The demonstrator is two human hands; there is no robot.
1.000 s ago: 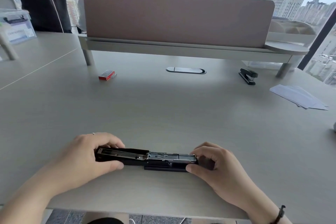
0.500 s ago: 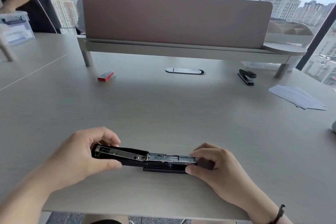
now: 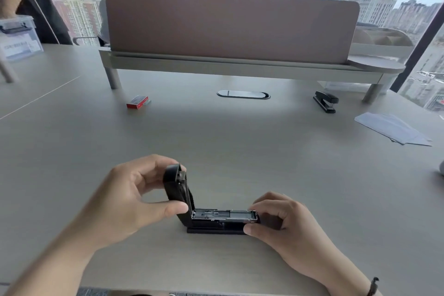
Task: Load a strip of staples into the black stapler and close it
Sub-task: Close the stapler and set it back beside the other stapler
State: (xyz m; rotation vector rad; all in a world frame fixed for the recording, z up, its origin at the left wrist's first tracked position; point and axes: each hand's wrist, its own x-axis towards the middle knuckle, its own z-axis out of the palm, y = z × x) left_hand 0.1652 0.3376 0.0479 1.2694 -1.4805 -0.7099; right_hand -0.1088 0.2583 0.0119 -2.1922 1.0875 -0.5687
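A black stapler [image 3: 216, 220] lies near the table's front edge, its metal magazine facing up. Its top arm [image 3: 176, 187] stands almost upright at the left end, hinged open. My left hand [image 3: 125, 197] grips that raised arm between thumb and fingers. My right hand [image 3: 281, 221] pinches the front end of the base and magazine and holds it on the table. A red staple box [image 3: 137, 102] sits far off at the back left. I cannot tell whether staples lie in the magazine.
A second black stapler [image 3: 325, 101] lies at the back right beside sheets of paper [image 3: 391, 128]. A raised shelf with a pink divider panel [image 3: 230, 24] spans the back. A cable port [image 3: 242, 94] sits mid-table. A person stands at the far left by a plastic bin [image 3: 18, 38].
My left hand has swung the stapler's top arm from lying flat on the left up to nearly vertical. The right hand has kept its hold on the front end.
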